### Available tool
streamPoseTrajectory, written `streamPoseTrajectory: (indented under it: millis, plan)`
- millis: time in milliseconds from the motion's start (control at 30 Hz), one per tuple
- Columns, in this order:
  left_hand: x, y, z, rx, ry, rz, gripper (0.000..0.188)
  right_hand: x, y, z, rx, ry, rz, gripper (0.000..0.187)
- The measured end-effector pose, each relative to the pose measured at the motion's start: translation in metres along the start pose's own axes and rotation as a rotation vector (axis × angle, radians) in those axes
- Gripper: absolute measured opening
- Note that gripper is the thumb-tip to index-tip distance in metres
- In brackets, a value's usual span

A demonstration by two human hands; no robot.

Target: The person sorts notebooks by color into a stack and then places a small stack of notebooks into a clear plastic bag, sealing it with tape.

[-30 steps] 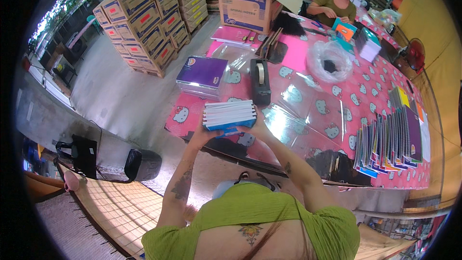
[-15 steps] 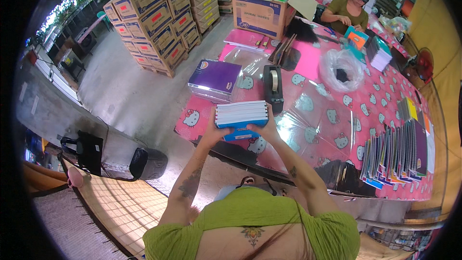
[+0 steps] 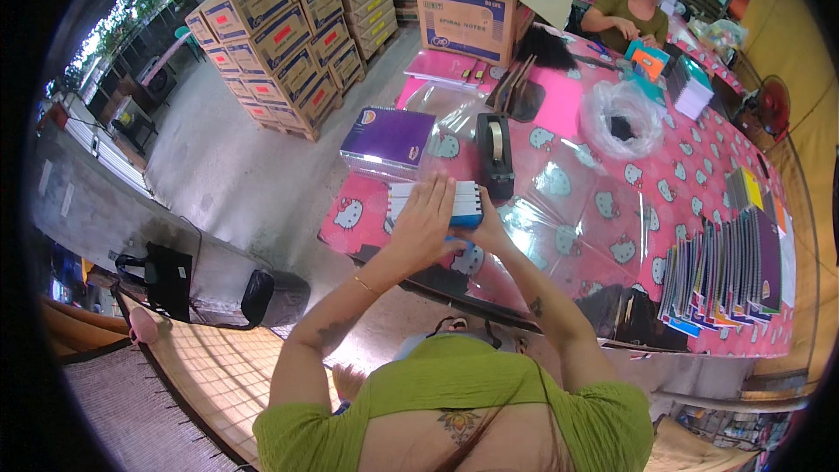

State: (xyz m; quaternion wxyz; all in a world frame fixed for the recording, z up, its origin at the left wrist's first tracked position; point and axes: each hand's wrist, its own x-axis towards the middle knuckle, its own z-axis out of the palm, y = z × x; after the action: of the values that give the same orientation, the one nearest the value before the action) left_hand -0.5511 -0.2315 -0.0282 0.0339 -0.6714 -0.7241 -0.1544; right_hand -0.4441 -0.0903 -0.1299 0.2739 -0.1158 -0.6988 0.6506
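A small stack of spiral notebooks stands at the table's near edge, its white page edges up and a blue cover toward me. My left hand lies across the top of it with fingers stretched out flat. Around its right side my right hand is closed, the fingers partly hidden. Just beyond sits a pile of purple spiral notebooks in shiny clear wrap. A black tape dispenser with a roll of tape stands right of that pile.
Clear plastic sheets cover part of the pink patterned table. A row of spiral notebooks leans at the right. An open carton stands at the back. Across the table a co-worker handles notebooks. Stacked cartons stand left.
My left hand has moved from the stack's left side onto its top, fingers now flat across the page edges. The right hand stays at the right side.
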Motion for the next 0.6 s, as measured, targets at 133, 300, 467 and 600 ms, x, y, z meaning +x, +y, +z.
streamPoseTrajectory:
  millis: [133, 300, 467, 600]
  plan:
    - [0.010, -0.009, -0.019, 0.087, 0.051, -0.018, 0.109, -0.003, 0.003, -0.010, -0.059, 0.030, -0.006, 0.088]
    - [0.021, -0.036, -0.020, 0.101, -0.264, -0.065, 0.083, 0.003, -0.008, -0.009, -0.097, 0.002, -0.076, 0.085]
    - [0.020, -0.010, -0.030, 0.014, -0.015, 0.104, 0.070, -0.019, -0.036, -0.029, -0.186, -0.004, -0.154, 0.093]
    - [0.040, 0.022, -0.024, -0.507, 0.011, -0.208, 0.063, -0.087, -0.047, -0.090, 0.018, 0.414, -0.044, 0.091]
